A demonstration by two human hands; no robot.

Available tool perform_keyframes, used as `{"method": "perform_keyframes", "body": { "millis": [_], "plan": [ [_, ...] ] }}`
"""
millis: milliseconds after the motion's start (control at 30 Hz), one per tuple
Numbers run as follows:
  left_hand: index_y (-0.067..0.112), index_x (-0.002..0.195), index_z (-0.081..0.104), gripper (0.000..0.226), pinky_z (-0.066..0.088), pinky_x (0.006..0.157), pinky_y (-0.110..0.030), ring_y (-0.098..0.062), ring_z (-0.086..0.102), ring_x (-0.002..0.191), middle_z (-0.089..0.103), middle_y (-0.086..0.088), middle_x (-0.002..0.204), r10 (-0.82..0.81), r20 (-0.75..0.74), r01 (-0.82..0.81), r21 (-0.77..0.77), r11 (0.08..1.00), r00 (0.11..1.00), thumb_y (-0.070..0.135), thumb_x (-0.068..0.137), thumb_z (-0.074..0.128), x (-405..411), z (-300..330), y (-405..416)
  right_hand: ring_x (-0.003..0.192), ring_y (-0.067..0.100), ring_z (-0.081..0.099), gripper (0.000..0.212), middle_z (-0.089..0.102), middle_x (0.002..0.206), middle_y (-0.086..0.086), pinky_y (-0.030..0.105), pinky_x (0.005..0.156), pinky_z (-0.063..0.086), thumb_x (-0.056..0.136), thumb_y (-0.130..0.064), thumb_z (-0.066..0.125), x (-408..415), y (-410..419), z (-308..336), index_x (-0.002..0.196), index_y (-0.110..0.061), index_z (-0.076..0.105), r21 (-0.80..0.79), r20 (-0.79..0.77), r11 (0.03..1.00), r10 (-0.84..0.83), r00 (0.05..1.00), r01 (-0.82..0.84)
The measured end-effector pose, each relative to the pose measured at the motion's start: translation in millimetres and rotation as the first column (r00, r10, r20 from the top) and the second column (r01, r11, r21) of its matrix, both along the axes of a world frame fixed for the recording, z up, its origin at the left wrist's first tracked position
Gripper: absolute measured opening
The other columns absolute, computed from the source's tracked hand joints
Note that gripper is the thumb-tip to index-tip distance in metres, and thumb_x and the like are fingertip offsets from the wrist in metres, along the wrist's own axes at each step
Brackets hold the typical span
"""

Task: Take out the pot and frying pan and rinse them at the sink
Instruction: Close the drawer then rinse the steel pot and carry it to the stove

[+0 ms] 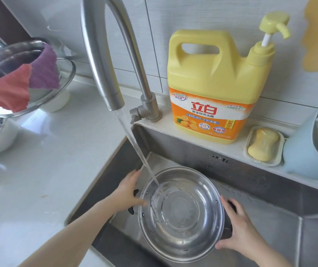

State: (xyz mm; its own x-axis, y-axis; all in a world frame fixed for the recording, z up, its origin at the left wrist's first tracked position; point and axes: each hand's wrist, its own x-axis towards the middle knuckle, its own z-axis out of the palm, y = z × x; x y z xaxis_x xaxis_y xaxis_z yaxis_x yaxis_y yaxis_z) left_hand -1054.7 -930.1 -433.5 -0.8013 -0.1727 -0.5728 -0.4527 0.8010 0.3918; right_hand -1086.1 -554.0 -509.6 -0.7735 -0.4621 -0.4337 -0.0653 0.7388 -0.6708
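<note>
A shiny steel pot [181, 212] with black side handles is held inside the steel sink [269, 189], tilted toward me. Water runs from the tall curved tap [104, 60] in a slanted stream into the pot's left inner wall. My left hand [127, 191] grips the pot's left rim by its black handle. My right hand [241, 230] holds the right side over the other handle. No frying pan is visible.
A large yellow detergent jug with pump [217, 85] and a soap dish [264, 145] stand on the ledge behind the sink. A blue basket [304, 153] is at right. Stacked steel bowls with red and purple cloths [19, 85] sit on the white counter at left.
</note>
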Motion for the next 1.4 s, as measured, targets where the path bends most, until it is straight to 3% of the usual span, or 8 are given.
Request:
{"method": "perform_keyframes", "body": {
  "millis": [267,467,700,867,1033,1133,1267,1400],
  "plan": [
    [0.04,0.152,-0.017,0.146,0.019,0.121,-0.04,-0.024,-0.001,0.151,-0.018,0.001,0.162,-0.153,0.215,0.147,0.043,0.988,0.965,0.034,0.056,0.093,25.0,-38.4,-8.7,0.14,0.006,0.022,0.146,-0.005,0.146,-0.03,0.021,0.109,0.033,0.042,-0.035,0.095,-2.7,-3.8,-5.0,0.15,-0.051,-0.002,-0.088,0.113,0.995,-0.042,0.993,0.052],
    [0.047,0.149,-0.018,0.142,0.032,0.115,-0.036,-0.031,0.026,0.143,-0.008,-0.002,0.158,-0.125,0.179,0.107,0.107,0.989,0.976,0.029,0.061,0.092,22.1,-40.3,-2.9,0.117,0.009,0.042,0.147,0.007,0.129,-0.025,0.017,0.098,0.039,0.042,-0.033,0.096,-3.4,-3.2,4.4,0.148,-0.05,-0.004,-0.041,0.162,0.998,-0.042,0.986,0.05],
    [0.044,0.151,-0.013,0.135,0.034,0.112,-0.037,-0.024,0.038,0.134,0.012,0.003,0.151,-0.371,0.277,0.374,0.045,0.926,0.886,0.053,0.061,0.086,-4.9,46.8,-16.9,0.106,0.007,0.049,0.138,0.03,0.126,-0.012,0.018,0.091,0.047,0.04,-0.035,0.091,14.8,7.3,48.8,0.145,-0.056,0.003,-0.03,0.26,0.999,-0.036,0.965,0.045],
    [0.052,0.148,-0.012,0.137,0.034,0.112,-0.04,-0.017,0.032,0.13,0.016,0.01,0.138,-0.457,0.208,0.47,-0.017,0.882,0.865,0.058,0.054,0.087,-17.5,123.5,-29.4,0.126,0.004,0.04,0.138,0.034,0.133,-0.011,0.031,0.105,0.045,0.037,-0.034,0.091,38.7,-9.8,86.6,0.142,-0.064,0.007,-0.12,0.199,0.982,-0.12,0.973,0.146],
    [0.055,0.147,-0.008,0.14,0.038,0.107,-0.034,-0.019,0.034,0.123,0.016,0.011,0.135,-0.41,-0.052,0.405,-0.081,0.911,0.911,0.05,0.049,0.092,-3.0,162.4,-43.2,0.123,0.005,0.033,0.144,0.025,0.131,-0.012,0.008,0.095,0.028,0.039,-0.03,0.097,36.6,-29.6,134.6,0.144,-0.054,0.002,-0.204,0.029,0.961,-0.183,0.983,0.185],
    [0.064,0.141,-0.013,0.14,0.039,0.101,-0.029,-0.019,0.04,0.114,0.018,0.01,0.134,-0.33,-0.193,0.329,-0.041,0.944,0.924,0.048,0.05,0.093,13.2,166.3,-44.8,0.099,0.006,0.042,0.147,0.018,0.127,-0.016,-0.002,0.082,0.035,0.04,-0.029,0.098,19.4,-28.6,180.9,0.146,-0.052,-0.001,-0.144,-0.141,0.983,-0.138,0.98,0.118],
    [0.064,0.141,-0.014,0.14,0.036,0.109,-0.032,-0.018,0.04,0.122,0.017,0.013,0.138,-0.232,-0.194,0.257,0.12,0.959,0.953,0.053,0.051,0.093,29.8,156.9,-35.5,0.086,0.0,0.045,0.146,0.018,0.124,-0.015,0.021,0.091,0.046,0.033,-0.051,0.092,-9.2,-18.8,260.3,0.13,-0.074,-0.015,0.057,-0.259,0.995,0.089,0.962,-0.077],
    [0.056,0.148,-0.01,0.142,0.019,0.118,-0.036,-0.011,0.021,0.138,0.015,0.013,0.148,-0.268,-0.099,0.283,0.204,0.937,0.958,0.064,0.046,0.088,30.1,160.7,-19.2,0.092,0.008,0.048,0.157,0.024,0.136,-0.001,0.024,0.096,0.045,0.025,-0.063,0.088,-33.4,-3.9,306.8,0.15,-0.052,-0.006,0.271,-0.163,0.952,0.194,0.967,-0.145]
  ]
}}
